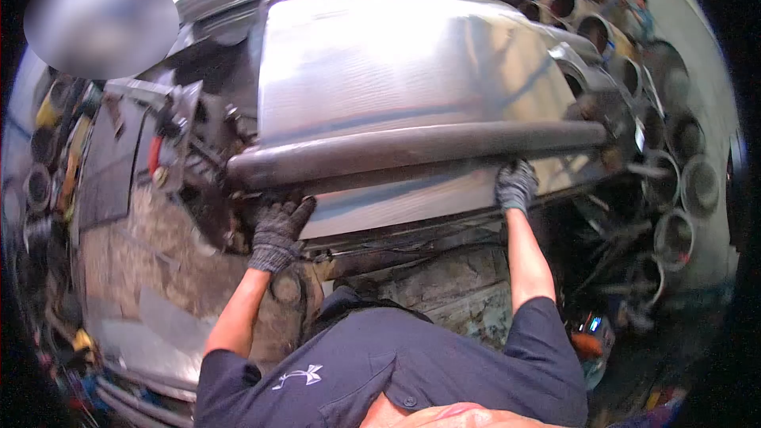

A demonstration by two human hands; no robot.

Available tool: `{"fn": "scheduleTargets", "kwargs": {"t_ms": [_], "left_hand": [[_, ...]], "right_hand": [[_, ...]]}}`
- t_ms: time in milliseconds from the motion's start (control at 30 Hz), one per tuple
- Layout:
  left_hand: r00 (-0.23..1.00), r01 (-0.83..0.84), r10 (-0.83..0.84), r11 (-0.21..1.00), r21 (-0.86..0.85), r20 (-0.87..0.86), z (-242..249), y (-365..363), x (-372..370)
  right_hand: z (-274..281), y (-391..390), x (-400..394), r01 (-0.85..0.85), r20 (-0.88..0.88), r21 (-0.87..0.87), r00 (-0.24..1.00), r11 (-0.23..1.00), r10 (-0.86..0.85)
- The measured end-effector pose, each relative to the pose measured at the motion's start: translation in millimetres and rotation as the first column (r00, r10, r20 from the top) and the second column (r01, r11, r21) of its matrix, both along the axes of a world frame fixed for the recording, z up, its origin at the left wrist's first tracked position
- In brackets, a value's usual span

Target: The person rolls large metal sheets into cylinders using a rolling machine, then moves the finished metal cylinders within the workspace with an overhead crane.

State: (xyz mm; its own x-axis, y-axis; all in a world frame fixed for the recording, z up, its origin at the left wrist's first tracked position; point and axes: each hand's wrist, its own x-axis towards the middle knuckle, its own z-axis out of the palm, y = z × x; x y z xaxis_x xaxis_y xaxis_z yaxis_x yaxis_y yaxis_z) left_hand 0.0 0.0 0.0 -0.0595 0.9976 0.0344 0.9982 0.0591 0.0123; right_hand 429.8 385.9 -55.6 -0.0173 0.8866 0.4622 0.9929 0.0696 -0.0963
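A dark navy short-sleeved shirt (476, 349) covers the torso, a small round button (410, 403) near its open neck. Between nine and ten o'clock from that sits a white logo (299, 377) of curved strokes. Mottled grey knit gloves (517, 185), the left one darker-fingered, leave the forearms bare.

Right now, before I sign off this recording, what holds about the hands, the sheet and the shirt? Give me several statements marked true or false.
1. The left hand and the right hand are both gloved. True.
2. The metal sheet shows on both sides of the roller. True.
3. The right hand is on the far side of the roller. False: it is on the near side.
4. The left hand is closer to the roller's left end than the right hand. True.
5. The shirt is plain white. False: the shirt is dark, with a pale logo.
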Motion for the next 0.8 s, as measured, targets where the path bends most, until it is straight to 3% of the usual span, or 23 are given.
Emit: {"fn": "scheduleTargets", "kwargs": {"t_ms": [67,100,167,200,233,267,300,367,500,600,700,733,800], "left_hand": [[0.975,-0.067,0.087,0.993,-0.099,0.204,22,-7,-19],[0.989,-0.031,0.049,0.991,-0.133,0.136,56,20,22],[0.995,0.053,-0.032,0.969,-0.24,0.089,91,38,45],[0.923,0.091,0.028,0.953,-0.288,0.383,94,42,64],[0.783,0.124,0.101,0.941,-0.313,0.614,98,53,76],[0.584,0.158,0.186,0.929,-0.336,0.79,99,62,89],[-0.012,0.209,0.363,0.912,-0.353,0.932,83,72,106],[0.188,0.272,0.047,0.957,-0.098,0.981,96,112,140],[0.308,0.313,-0.278,0.933,0.179,0.91,68,198,179],[0.413,0.283,-0.375,0.919,0.274,0.83,61,233,189],[0.372,0.359,-0.283,0.922,0.144,0.884,40,237,197],[0.43,0.431,-0.377,0.884,0.181,0.82,32,241,194],[0.283,0.382,-0.197,0.921,0.078,0.939,31,247,192]], "right_hand": [[-4,-18,-2,0.034,0.003,-0.002,0.999,0.999,-0.034],[2,6,22,0.107,-0.04,-0.023,0.993,0.994,-0.108],[2,5,26,0.115,-0.039,0.107,0.993,0.988,-0.112],[-5,-2,40,0.124,-0.01,0.14,0.992,0.982,-0.124],[-3,-1,36,0.126,-0.01,0.196,0.992,0.973,-0.126],[1,0,35,0.127,-0.073,0.064,0.99,0.99,-0.122],[9,-5,28,0.142,-0.09,-0.05,0.985,0.989,-0.146],[20,-12,25,0.144,-0.075,-0.237,0.983,0.961,-0.166],[30,-15,29,0.131,-0.074,-0.243,0.985,0.961,-0.153],[40,-17,30,0.119,-0.099,-0.283,0.983,0.952,-0.152],[46,-18,25,0.109,-0.074,-0.285,0.988,0.952,-0.135],[43,-18,25,0.103,-0.076,-0.262,0.989,0.96,-0.127],[43,-15,26,0.105,-0.063,-0.258,0.99,0.96,-0.125]]}}
